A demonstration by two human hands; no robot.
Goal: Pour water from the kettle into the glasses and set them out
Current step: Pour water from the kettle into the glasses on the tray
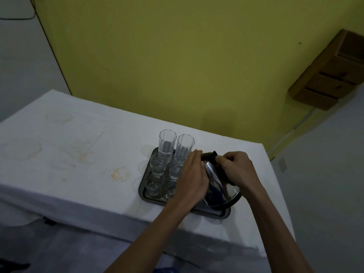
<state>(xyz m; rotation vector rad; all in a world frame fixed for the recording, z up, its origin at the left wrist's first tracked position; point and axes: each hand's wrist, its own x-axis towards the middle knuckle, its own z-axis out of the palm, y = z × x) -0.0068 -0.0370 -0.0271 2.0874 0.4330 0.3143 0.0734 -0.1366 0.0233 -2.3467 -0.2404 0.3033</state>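
A shiny steel kettle [220, 189] with a black handle and lid stands at the right end of a dark metal tray [144, 186]. Several clear faceted glasses [167, 144] stand upright in two rows on the tray's left part; the far left one holds a little water. My right hand [239, 169] grips the kettle's black handle near the top. My left hand [194, 174] rests against the kettle's upper left side, fingertips at the lid, and hides part of the right row of glasses.
The tray sits near the right front of a table under a stained white cloth [78, 154]. A yellow wall [177, 66] rises behind the table. A wooden drawer unit [331, 75] stands at the far right on the pale floor.
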